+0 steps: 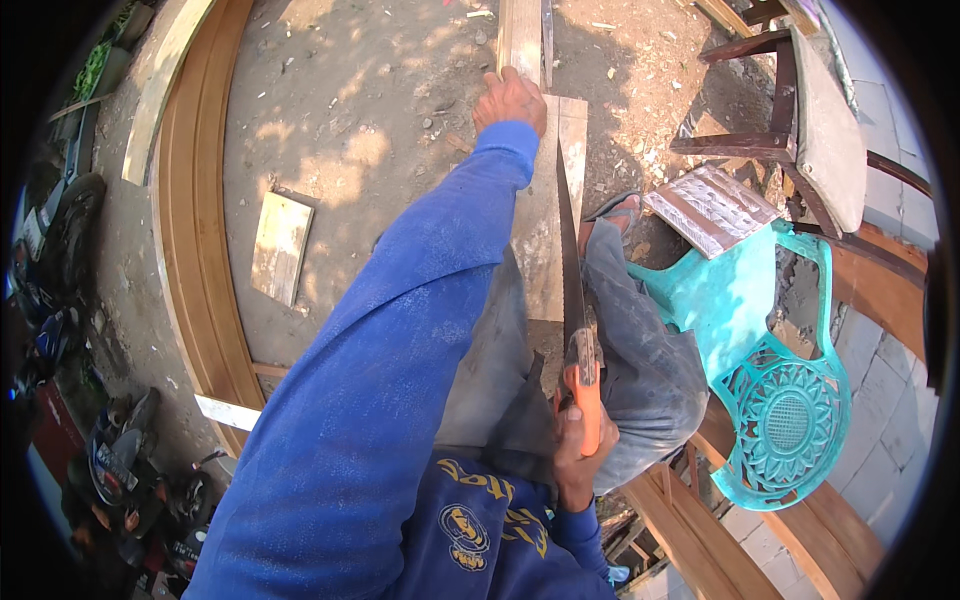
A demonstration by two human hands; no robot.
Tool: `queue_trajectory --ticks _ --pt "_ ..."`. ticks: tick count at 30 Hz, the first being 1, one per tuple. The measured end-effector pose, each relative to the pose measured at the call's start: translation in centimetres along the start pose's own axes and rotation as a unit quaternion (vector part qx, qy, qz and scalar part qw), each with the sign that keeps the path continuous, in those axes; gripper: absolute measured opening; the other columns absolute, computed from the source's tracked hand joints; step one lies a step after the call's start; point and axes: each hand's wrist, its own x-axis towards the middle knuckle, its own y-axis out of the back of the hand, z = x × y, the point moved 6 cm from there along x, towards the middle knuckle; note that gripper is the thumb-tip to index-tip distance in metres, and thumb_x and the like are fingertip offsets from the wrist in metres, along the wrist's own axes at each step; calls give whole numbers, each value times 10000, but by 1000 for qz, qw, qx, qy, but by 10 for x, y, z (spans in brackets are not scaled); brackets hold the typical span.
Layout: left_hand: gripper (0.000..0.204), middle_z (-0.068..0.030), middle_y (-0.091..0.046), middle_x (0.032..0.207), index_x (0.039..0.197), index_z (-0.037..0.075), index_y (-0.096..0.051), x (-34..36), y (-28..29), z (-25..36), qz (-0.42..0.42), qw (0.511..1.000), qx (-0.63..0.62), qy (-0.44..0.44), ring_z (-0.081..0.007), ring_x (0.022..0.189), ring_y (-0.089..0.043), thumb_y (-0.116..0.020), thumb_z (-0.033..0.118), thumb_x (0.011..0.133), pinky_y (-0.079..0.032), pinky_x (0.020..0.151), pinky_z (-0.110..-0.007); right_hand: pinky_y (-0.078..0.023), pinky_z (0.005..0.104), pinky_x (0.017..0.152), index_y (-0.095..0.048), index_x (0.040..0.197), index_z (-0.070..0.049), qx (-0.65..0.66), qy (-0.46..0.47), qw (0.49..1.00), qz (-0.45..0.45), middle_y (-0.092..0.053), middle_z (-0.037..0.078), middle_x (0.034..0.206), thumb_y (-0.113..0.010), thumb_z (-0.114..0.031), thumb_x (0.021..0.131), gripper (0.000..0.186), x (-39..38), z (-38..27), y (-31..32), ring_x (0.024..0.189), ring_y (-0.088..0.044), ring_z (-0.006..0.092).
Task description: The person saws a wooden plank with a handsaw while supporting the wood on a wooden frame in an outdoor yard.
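Note:
My right hand (578, 452) is wrapped round the orange handle of a handsaw (573, 290), close to my lap. The saw's long dark blade points away from me, its tip over a pale wooden board (540, 225) between my legs. Out ahead, my left hand (510, 102) grips a narrow wooden plank (519, 45) that runs to the far edge of the view. The plank's near end lies by the board's far end, partly covered by the hand. Whether the saw teeth touch wood, I cannot tell.
On the right stand a turquoise plastic chair (725, 320) with a board (712, 208) on its seat and a dark wooden chair (785, 140). Long brown timbers (190, 220) lie at left. A short wood piece (281, 247) rests on the dirt. Motorbikes (120, 455) stand far left.

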Motion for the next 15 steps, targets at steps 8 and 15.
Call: queue_trajectory --ticks 8,15 --pt "376 -271 -636 1180 1159 5 -629 -1 -2 10 -10 1000 -7 14 -509 990 -701 -486 334 1049 -538 893 -610 -406 417 568 -651 927 72 14 94 995 33 -575 139 673 -610 -130 1014 224 144 -7 -48 586 -528 214" --pt "336 -274 -629 1153 1149 0 -620 -4 -3 -14 0 1000 24 4 -493 922 -732 -511 297 1034 -586 811 -584 -518 373 676 -711 1180 93 0 17 1000 -2 -702 166 824 -572 -245 1032 393 43 12 -27 722 -683 232"
